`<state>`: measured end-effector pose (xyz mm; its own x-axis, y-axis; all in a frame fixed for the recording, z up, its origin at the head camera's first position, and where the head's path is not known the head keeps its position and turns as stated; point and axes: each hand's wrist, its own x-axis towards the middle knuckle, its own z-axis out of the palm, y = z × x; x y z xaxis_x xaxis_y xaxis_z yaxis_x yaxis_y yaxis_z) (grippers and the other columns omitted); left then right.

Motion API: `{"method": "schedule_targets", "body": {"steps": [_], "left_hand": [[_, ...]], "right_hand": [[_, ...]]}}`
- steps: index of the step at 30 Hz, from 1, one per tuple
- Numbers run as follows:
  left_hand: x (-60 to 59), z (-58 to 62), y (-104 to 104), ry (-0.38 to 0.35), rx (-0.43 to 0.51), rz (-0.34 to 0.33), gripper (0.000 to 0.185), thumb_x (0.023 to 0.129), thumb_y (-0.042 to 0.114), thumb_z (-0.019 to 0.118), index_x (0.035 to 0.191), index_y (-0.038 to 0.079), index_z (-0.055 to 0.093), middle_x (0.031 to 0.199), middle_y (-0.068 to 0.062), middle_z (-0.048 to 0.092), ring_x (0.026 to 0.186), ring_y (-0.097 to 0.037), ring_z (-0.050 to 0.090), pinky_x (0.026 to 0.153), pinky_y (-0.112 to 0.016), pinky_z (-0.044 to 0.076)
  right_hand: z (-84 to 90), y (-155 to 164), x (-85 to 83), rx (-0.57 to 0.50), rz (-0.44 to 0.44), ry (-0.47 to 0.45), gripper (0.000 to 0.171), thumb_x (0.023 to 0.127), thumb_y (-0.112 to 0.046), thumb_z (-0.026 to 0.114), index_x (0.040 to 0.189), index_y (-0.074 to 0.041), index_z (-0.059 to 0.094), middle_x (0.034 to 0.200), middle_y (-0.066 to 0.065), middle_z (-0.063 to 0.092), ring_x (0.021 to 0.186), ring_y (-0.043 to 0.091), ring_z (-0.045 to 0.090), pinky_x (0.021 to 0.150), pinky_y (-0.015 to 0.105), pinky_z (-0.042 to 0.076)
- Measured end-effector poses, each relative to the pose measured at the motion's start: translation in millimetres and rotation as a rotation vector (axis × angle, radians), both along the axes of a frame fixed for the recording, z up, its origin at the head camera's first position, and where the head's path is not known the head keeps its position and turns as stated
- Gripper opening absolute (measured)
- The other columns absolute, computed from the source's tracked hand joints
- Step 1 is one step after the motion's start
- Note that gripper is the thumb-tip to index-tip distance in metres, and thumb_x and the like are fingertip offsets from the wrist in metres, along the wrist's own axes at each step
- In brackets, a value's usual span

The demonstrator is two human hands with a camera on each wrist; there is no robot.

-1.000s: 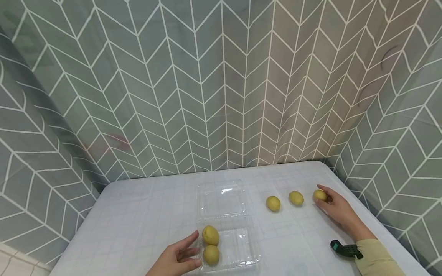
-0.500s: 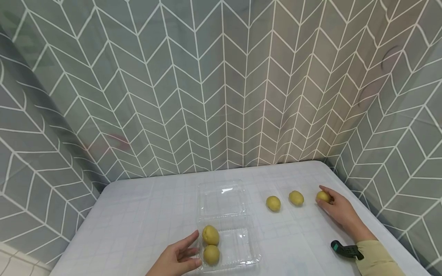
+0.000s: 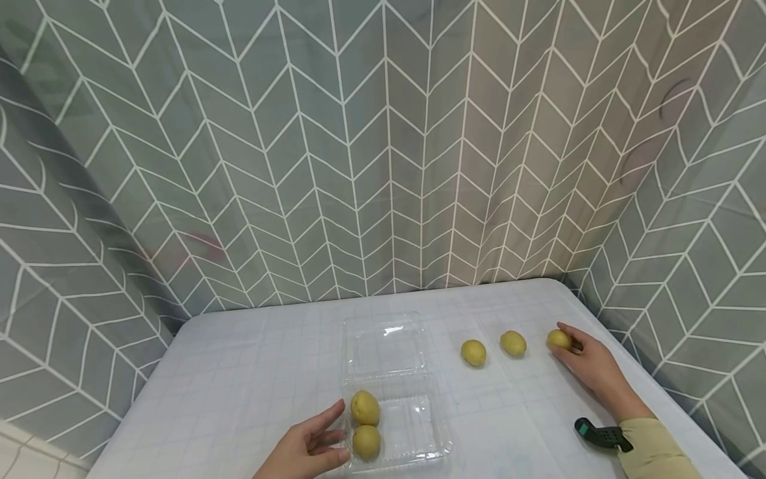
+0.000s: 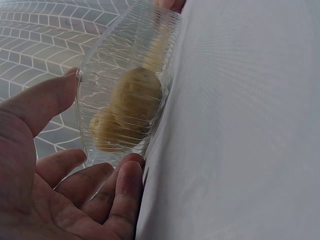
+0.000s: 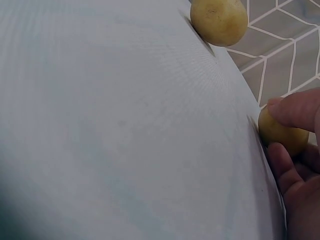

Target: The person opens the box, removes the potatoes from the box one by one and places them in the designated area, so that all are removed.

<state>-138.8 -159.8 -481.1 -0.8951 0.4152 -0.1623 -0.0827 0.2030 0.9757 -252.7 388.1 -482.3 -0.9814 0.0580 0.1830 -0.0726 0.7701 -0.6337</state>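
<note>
Head view: a white bench (image 3: 251,372) is shown against a grey chevron-patterned backdrop (image 3: 383,146). A clear plastic clamshell box (image 3: 413,426) lies open near the front edge, its lid (image 3: 383,346) folded back flat toward the backdrop. Two yellow-green fruits are seen in the left half of the tray, a farther fruit (image 3: 365,408) and a nearer fruit (image 3: 366,442), touching one another. The left hand (image 3: 305,449) is held against the left wall of the tray, its fingers (image 3: 326,418) straight and relaxed; nothing is gripped. Three more fruits lie in a row on the bench to the right of the box: a left fruit (image 3: 473,352), a middle fruit (image 3: 513,343) and a right fruit (image 3: 559,339). The right fruit is pinched by the right hand (image 3: 589,366), thumb and fingers curled round it while it rests on the bench. A dark strap device (image 3: 601,434) is worn at the right wrist, beside a pale sleeve (image 3: 655,452).

Left wrist view: the two boxed fruits are seen through the ribbed tray wall, with the left hand's fingers (image 4: 122,187) touching its lower edge (thumb apart from the wall).

Right wrist view: the right fruit (image 5: 282,134) is enclosed between thumb and fingers (image 5: 295,107); the middle fruit (image 5: 219,20) lies well apart.
</note>
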Motion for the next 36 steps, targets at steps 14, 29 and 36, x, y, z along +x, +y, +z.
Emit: {"method": "schedule_targets", "body": {"steps": [14,29,36], "left_hand": [[-0.3,0.1,0.2,0.006,-0.006,0.002,0.079,0.091,0.028,0.074,0.151,-0.003,0.033,0.154,-0.026,0.031,0.124,-0.039,0.054,0.089,-0.037,0.056],[-0.3,-1.6,-0.9,0.014,-0.003,-0.002,0.079,0.091,0.028,0.074,0.151,-0.003,0.034,0.154,-0.027,0.031,0.124,-0.039,0.054,0.089,-0.035,0.056],[0.4,-2.1,-1.0,0.019,0.000,-0.003,0.080,0.090,0.028,0.075,0.151,-0.003,0.033,0.154,-0.027,0.030,0.124,-0.039,0.054,0.089,-0.035,0.056]], "right_hand": [[6.1,7.0,8.3,0.001,-0.020,0.004,0.076,0.096,-0.043,0.064,0.146,0.009,0.038,0.136,0.035,0.049,0.120,0.051,0.049,0.095,0.065,0.040],[38.6,-15.1,19.8,0.044,-0.033,0.189,0.060,0.094,-0.027,0.070,0.139,0.006,0.049,0.122,0.029,0.057,0.109,0.040,0.055,0.078,0.037,0.055],[58.1,-43.3,25.6,-0.037,0.042,0.150,0.066,0.095,-0.034,0.069,0.145,0.001,0.045,0.130,0.025,0.055,0.113,0.039,0.057,0.077,0.004,0.044]]}}
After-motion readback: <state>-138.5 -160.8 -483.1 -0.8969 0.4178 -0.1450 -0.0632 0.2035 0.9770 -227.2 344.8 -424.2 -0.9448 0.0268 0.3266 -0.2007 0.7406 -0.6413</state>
